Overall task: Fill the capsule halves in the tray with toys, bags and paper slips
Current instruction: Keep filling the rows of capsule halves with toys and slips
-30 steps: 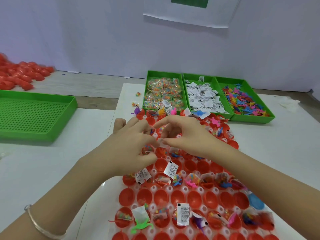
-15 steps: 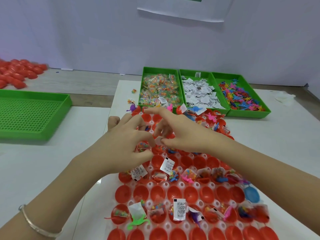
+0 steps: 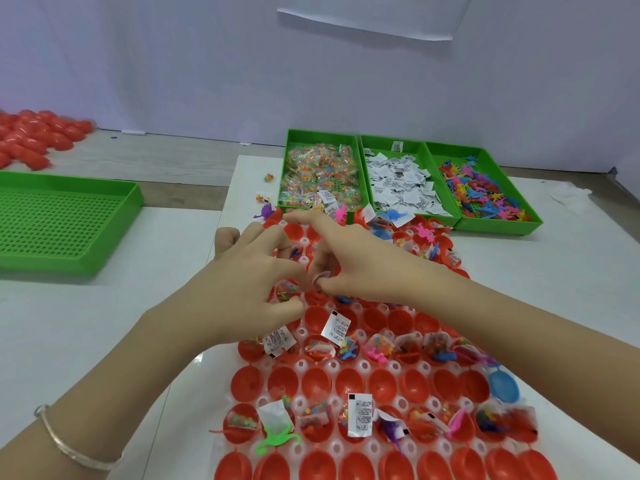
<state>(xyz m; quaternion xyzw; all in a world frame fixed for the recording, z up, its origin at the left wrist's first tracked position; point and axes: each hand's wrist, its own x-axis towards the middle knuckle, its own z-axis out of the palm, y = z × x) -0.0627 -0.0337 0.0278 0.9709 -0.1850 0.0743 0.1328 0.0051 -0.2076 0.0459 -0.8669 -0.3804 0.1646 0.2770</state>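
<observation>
Capsule halves sit red and open side up in the white tray on the table, straight ahead of the person. Some rows are filled, and others between them are bare. Both hands work over the middle of the tray. The right hand pinches a small folded slip between thumb and a bent finger, with its forefinger stretched out free. The left hand lies just beside it, fingers curled over a bead bag. Whether it grips that bag or only hovers over one lying in its cup cannot be told. Stock lies beyond the tray in three green bins: bags, slips, toys.

Everything looks nearly weightless. A slip is likely thin and limp, prone to cling to skin or spring out of a cup, so an edge pinch and a push down seem best. Bags look slick and crinkly, and a corner or seam should give hold. Toys seem soft and rubbery, with limbs that snag, so the body is the place to take one. The halves look thin and loosely seated, and hard pressing may tip them.
</observation>
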